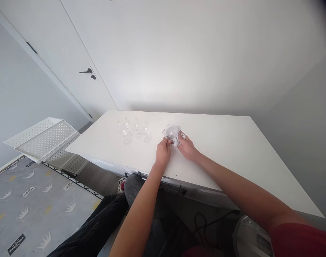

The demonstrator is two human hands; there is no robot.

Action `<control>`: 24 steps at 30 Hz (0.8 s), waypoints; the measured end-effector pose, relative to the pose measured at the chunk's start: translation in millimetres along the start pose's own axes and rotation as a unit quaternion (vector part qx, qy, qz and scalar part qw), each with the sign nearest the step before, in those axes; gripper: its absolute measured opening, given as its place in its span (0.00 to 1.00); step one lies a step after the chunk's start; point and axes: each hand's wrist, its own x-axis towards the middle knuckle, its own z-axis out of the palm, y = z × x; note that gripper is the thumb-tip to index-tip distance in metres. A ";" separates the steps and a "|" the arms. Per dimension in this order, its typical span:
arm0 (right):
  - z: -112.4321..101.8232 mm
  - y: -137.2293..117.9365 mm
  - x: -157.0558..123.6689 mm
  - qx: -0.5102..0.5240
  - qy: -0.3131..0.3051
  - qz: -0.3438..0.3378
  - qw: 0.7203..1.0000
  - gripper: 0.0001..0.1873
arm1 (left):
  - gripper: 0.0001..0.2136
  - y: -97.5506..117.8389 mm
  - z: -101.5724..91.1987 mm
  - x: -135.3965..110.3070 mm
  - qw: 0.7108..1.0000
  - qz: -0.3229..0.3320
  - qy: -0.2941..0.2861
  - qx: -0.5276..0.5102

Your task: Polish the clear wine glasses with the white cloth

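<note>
Both my hands meet at a clear stemmed glass (172, 131) held just above the white table (227, 150), with a bit of white cloth or tissue around it. My left hand (163, 151) is closed, its fingers pinching the lower part of the glass. My right hand (186, 146) is closed on the same glass from the right side. To the left stand three more clear stemmed glasses (134, 129) in a loose group on the table top.
A white wall runs behind the table. A white door with a black handle (86, 71) is at the left. White perforated panels (45, 137) lean beside the table's left end, over a grey patterned mat (23, 210). Cables and a grey device (252, 237) lie below the front edge.
</note>
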 end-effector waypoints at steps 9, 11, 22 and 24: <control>-9.5 -1.2 -3.2 -0.226 -0.027 -0.034 0.973 0.31 | 0.15 -6.6 2.5 -0.4 0.998 0.017 0.037 0.045; -10.1 -2.6 -3.0 -0.280 -0.035 -0.060 0.958 0.30 | 0.14 -9.0 1.0 0.1 0.996 0.039 0.065 0.044; -30.1 -12.8 0.6 -0.187 -0.072 0.059 0.978 0.25 | 0.22 -6.1 -2.2 -3.8 0.991 0.037 0.101 0.079; -33.3 -12.1 0.3 -0.135 -0.071 0.092 0.984 0.25 | 0.26 -2.9 -3.5 -4.4 0.991 0.012 0.108 0.072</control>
